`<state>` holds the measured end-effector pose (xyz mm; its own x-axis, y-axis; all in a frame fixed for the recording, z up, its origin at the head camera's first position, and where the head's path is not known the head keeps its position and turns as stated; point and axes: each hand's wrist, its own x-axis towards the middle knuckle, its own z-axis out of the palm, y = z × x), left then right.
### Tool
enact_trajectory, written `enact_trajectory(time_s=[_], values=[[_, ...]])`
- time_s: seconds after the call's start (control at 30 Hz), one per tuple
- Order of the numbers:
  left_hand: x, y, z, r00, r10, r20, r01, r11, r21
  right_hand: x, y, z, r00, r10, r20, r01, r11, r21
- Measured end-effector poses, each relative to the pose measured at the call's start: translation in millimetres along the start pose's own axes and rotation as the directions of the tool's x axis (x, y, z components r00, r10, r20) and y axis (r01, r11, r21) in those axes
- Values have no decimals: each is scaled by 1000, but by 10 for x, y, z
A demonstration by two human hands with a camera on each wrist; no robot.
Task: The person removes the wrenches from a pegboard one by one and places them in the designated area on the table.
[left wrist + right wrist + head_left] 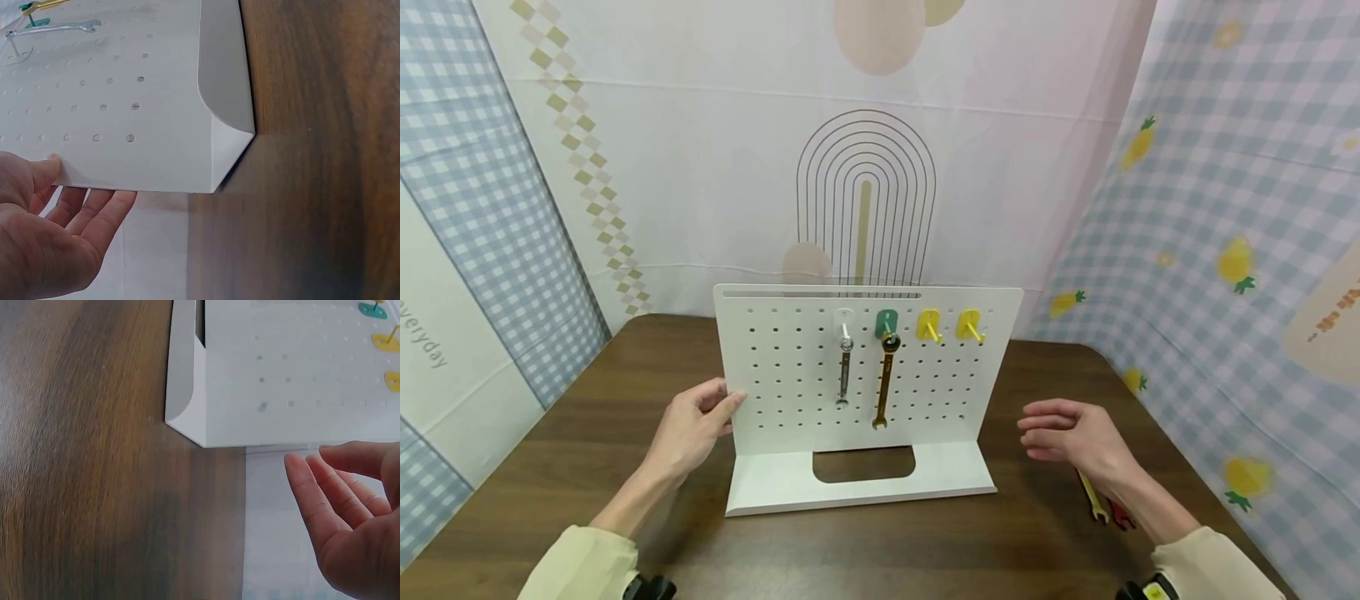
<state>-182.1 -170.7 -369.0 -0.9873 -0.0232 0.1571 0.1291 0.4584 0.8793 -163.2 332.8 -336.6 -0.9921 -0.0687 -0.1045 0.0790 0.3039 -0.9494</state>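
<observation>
Pinching one pegboard [808, 367]: left grip [691, 427] | right grip [1078, 437] relaxed | four hooks [928, 322] | two hung wrenches [886, 379]

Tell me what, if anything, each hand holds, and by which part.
The left hand pinches the white pegboard by its left side edge; the right hand holds nothing.

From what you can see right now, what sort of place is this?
Probably an indoor workspace: a brown table, a white pegboard holding two wrenches, and printed cloth hanging behind.

A white arch-printed fabric backdrop [715, 183] fills the upper centre. Blue-and-white checked, pineapple-printed cloth [1195, 192] hangs at right. A brown wood-grain tabletop [887, 546] spans the bottom.
</observation>
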Motion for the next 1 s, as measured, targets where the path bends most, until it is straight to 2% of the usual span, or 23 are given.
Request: enact_trajectory(time_s=[0.23,0.73,1.0], values=[[-7,-2,-7,1000,-20,-1,20,1000,7,-12,-99,135,999,-45,4,45,999,1],[-23,-4,-12,1000,6,19,-6,1000,5,0,-275,410,995,-90,37,91,996,-24],[-19,-4,-15,1000,8,15,-8,1000,-5,56,-397,585,990,-117,78,118,993,-4]])
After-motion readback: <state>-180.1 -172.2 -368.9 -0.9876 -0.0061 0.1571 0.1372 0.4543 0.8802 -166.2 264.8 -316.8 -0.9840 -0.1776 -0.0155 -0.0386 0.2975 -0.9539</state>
